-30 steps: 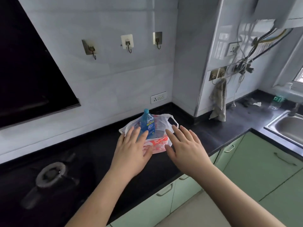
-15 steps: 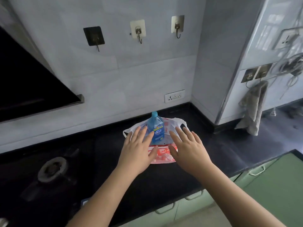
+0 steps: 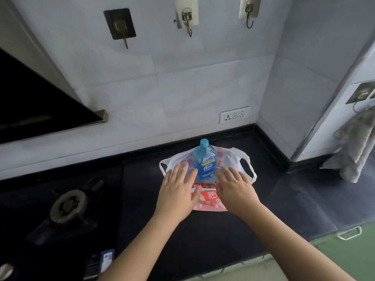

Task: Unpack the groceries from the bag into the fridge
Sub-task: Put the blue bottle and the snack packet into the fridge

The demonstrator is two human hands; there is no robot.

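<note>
A white plastic bag (image 3: 233,161) with red print lies on the black counter (image 3: 294,199) near the wall corner. A blue bottle (image 3: 204,163) with a blue cap stands in it, and a red-and-white packet (image 3: 210,196) shows at the bag's near side. My left hand (image 3: 177,191) hovers flat just left of the bottle, fingers straight. To the bottle's right my right hand (image 3: 235,189) is held the same way, over the bag. Neither hand holds anything. No fridge is in view.
A gas burner (image 3: 68,205) sits on the counter at the left, under a black hood (image 3: 40,106). Wall hooks (image 3: 187,19) and a socket (image 3: 234,117) are above. A grey cloth (image 3: 353,147) hangs at the right. Green cabinets (image 3: 349,252) lie below the counter edge.
The view has swung left and down, closer to the bag. Both hands have moved forward to flank the bottle, still flat and holding nothing.
</note>
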